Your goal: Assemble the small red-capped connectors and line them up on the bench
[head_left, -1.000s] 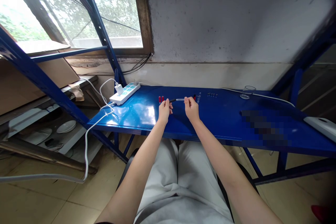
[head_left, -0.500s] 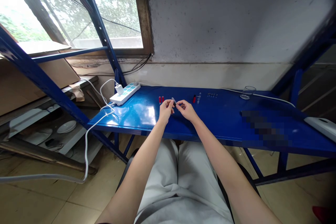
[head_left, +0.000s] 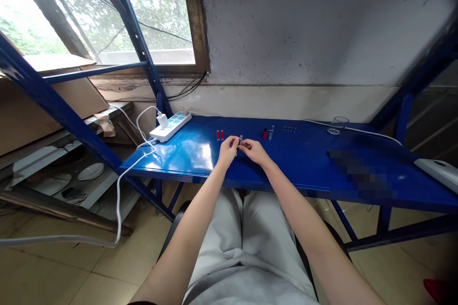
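My left hand (head_left: 227, 151) and my right hand (head_left: 253, 151) meet fingertip to fingertip just above the blue table (head_left: 193, 171). Both are closed in a pinch on a small clear tube (head_left: 241, 137), whose top pokes up between the fingers; its lower part is hidden. Two small red tubes (head_left: 220, 135) stand side by side beyond my left hand. Behind my right hand are a red tube with a dark end (head_left: 265, 134) and a clear tube (head_left: 271, 132). Farther right, several tiny pale pieces (head_left: 289, 128) lie in a row.
A white power strip (head_left: 171, 127) with a plug and cable sits at the table's left end. A clear glass (head_left: 338, 125) stands at the back right. A blurred dark patch (head_left: 361, 174) and a white object (head_left: 438, 174) are at the right. Blue posts frame both sides.
My fingertips have drawn closer together. The clear tube has turned from slanted to nearly upright and shifted slightly right, with less of it showing.
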Motion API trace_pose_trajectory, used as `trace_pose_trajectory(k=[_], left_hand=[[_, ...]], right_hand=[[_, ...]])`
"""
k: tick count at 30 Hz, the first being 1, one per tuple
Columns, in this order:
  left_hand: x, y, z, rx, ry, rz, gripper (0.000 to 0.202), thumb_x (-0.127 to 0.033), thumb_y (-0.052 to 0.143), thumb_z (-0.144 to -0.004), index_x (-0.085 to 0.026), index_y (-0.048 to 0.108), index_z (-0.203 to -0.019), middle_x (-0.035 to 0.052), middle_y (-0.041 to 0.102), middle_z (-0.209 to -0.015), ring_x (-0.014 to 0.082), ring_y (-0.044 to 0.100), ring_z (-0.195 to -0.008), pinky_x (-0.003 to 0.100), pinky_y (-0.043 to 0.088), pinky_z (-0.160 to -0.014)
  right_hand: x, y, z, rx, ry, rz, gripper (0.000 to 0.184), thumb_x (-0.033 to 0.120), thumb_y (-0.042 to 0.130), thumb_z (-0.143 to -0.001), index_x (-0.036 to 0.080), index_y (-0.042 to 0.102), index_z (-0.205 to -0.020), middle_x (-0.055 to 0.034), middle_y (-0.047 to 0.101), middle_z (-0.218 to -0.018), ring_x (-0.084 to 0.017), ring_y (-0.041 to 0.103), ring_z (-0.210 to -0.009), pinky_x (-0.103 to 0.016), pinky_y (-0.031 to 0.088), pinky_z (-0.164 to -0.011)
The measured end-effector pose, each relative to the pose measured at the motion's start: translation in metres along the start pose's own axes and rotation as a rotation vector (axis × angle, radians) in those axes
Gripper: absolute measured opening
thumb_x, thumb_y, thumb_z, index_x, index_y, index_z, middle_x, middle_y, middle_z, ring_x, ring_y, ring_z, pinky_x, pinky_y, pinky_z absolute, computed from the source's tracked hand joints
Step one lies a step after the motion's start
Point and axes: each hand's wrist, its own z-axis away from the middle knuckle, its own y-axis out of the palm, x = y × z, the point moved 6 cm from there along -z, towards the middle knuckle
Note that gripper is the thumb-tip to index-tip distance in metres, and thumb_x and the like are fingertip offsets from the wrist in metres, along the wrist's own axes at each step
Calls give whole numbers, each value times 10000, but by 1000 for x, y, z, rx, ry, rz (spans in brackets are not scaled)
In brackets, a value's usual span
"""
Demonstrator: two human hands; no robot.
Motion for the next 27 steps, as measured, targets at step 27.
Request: trace_pose_trajectory(k=[27], left_hand=[[-5, 2, 9, 9, -28, -150, 283, -362, 324, -884, -182, 541, -859, -19, 538, -627, 61, 443, -442, 183, 347, -447]], right_hand=[[-38, -118, 23, -99, 505, 518, 173, 325, 605, -713, 153, 601, -697, -61, 652, -690, -126, 568, -513, -240, 421, -497]])
